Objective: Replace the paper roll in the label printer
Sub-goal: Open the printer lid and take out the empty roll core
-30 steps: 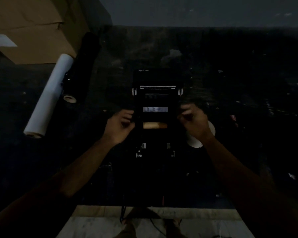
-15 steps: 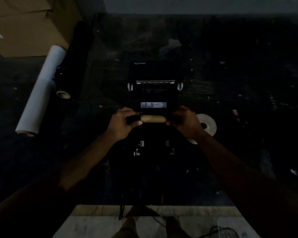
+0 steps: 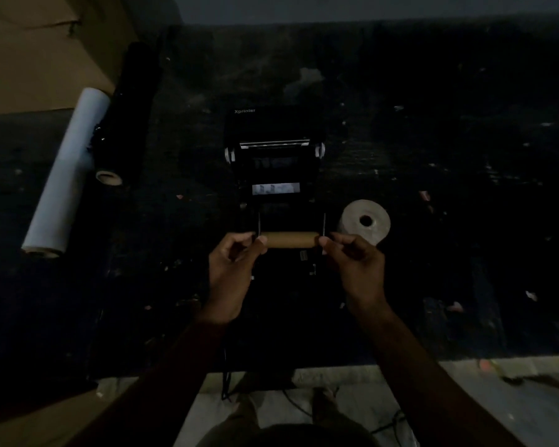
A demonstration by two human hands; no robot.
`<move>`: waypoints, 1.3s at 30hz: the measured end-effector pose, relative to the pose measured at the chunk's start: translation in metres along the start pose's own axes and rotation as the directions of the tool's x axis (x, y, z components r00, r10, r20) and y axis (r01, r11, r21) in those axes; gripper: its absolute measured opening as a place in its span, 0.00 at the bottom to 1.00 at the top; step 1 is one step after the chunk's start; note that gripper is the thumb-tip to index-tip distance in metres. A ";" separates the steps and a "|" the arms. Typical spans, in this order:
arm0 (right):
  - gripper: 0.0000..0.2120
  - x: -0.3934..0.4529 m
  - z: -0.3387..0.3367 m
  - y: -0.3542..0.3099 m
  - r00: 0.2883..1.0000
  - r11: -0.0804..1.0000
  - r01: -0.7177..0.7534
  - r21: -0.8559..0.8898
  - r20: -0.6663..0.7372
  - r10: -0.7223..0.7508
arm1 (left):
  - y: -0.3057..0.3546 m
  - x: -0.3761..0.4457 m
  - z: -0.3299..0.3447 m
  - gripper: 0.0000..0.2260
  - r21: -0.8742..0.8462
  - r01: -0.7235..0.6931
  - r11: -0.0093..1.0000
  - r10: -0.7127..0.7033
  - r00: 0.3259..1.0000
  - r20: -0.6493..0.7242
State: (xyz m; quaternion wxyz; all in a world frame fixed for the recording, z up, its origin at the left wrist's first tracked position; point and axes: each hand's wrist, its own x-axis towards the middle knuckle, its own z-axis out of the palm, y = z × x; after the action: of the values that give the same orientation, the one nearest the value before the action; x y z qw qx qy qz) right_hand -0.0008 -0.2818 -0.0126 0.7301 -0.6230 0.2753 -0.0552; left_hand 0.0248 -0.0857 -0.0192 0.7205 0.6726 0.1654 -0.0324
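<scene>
Label printer [image 3: 273,175] in the middle of the dark table [image 3: 433,156], lid thrown open toward the far side, brand name legible on the lid, bay facing up toward the camera. Only one view, from the head, looking down; very dim throughout.

Empty brown cardboard core [image 3: 289,239] held level over the near end of the printer, long axis running left to right, square to the forearms. Left hand [image 3: 231,269] pinched on the left end, right hand [image 3: 357,269] pinched on the right end, both closed on dark end pieces; cannot tell whether those belong to a spindle through the core or to separate holders. Hands apart, one at each end, equally near the core. Two thin dark uprights just behind the core, one at each end.

Fresh paper roll [image 3: 365,222] lying on the table just beside the printer, on the right, hollow centre facing the camera. Nearer to the right hand than to the left, just beyond its knuckles.

Judged stage: spent core out or coming out, new roll not yet fitted. Likely next: core off its holder, then a short reach with the right hand to the fresh roll.

Off to the left, well apart: long white roll [image 3: 67,175], long black roll [image 3: 129,108] beside it, cardboard box [image 3: 46,50] in the corner.
</scene>
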 end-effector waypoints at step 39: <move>0.04 0.019 -0.166 0.086 0.957 0.946 0.013 -0.324 -0.269 -0.105 | -0.040 -0.049 0.108 0.03 0.345 0.032 0.938 -0.071 0.992 0.103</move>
State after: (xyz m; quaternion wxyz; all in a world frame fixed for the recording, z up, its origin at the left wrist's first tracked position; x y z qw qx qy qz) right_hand -0.0852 -0.4168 -0.1117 0.5710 -0.7264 0.3630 -0.1207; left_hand -0.0111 -0.2044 -0.0394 0.5998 0.7801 0.1335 -0.1178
